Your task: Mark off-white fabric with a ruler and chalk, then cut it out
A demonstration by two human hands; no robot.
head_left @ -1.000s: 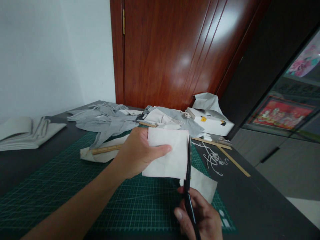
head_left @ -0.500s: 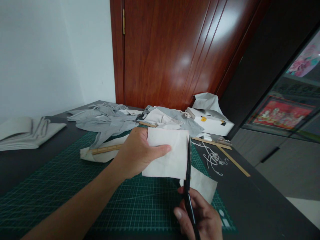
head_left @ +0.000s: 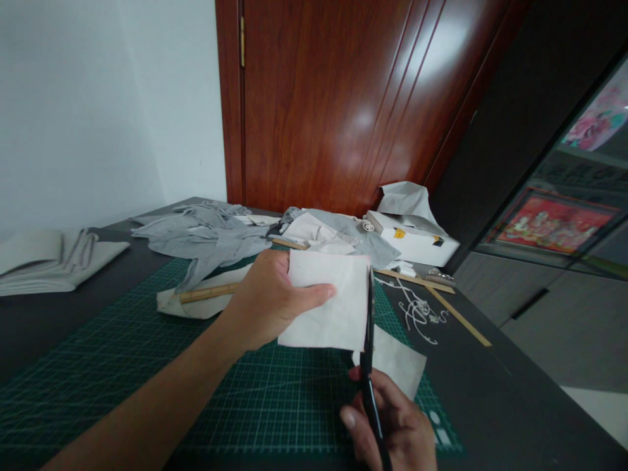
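Observation:
A white square of fabric (head_left: 338, 320) is pinched between the thumb and fingers of my left hand (head_left: 269, 297), raised above the green cutting mat (head_left: 275, 418). My right hand (head_left: 392, 418) grips a pair of black scissors (head_left: 369, 347) by the handles. Their blades point away from me and run along the fabric's right edge, looking nearly closed. Behind the scissors a second pale fabric piece (head_left: 400, 363) lies on the mat, partly hidden by my right hand. Past my left wrist, a wooden ruler (head_left: 209, 292) rests on a strip of off-white cloth (head_left: 169, 305).
Grey crumpled cloth (head_left: 210, 232) and white scraps (head_left: 314, 230) lie along the back. A white box (head_left: 412, 239) stands at the back right, near tangled white cords (head_left: 419, 311) and a wooden strip (head_left: 458, 317). Folded cloth (head_left: 49, 265) sits at the left.
Almost nothing differs. The fabric and the scissors have shifted very slightly; both hands keep the same holds.

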